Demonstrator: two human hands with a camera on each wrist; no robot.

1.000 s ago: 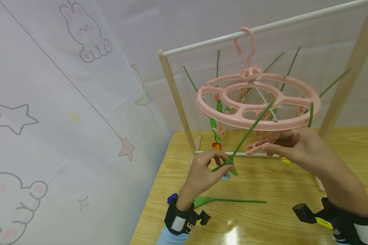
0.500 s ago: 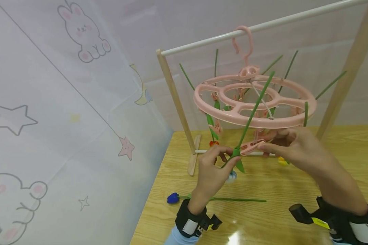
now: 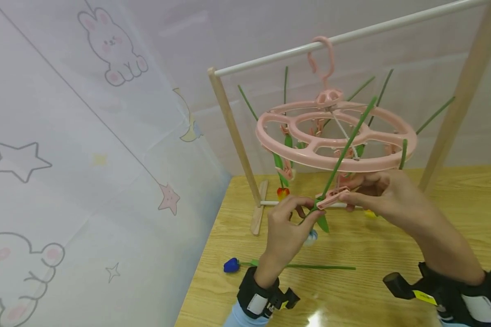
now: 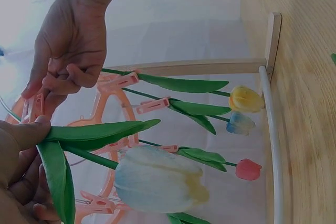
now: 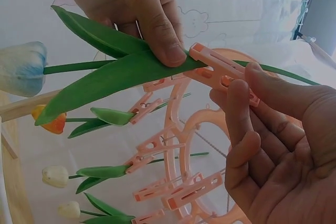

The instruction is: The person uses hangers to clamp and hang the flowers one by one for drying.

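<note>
My left hand (image 3: 284, 231) pinches a pale blue and white artificial tulip (image 4: 157, 179) where its green leaves (image 5: 113, 74) meet the stem. The bloom hangs low and the stem rises past the hanger's ring. My right hand (image 3: 386, 193) pinches the handle end of a pink clothespin (image 5: 220, 72). That clothespin's front end lies at the leaf base, right beside my left thumb; whether it grips there I cannot tell. It dangles from a round pink drying hanger (image 3: 294, 156), hooked on a white rod (image 3: 270, 59).
Several tulips hang bloom-down from other clothespins, among them a yellow one (image 4: 245, 99), a pink one (image 4: 248, 169) and an orange-red one (image 3: 283, 193). A dark blue tulip (image 3: 231, 265) lies on the wooden table (image 3: 212, 295). Wooden posts (image 3: 233, 131) hold up the rod.
My left hand has moved right with the pale blue tulip, bringing its leaf base to the clothespin's front end. My right hand and the hanger have shifted slightly left.
</note>
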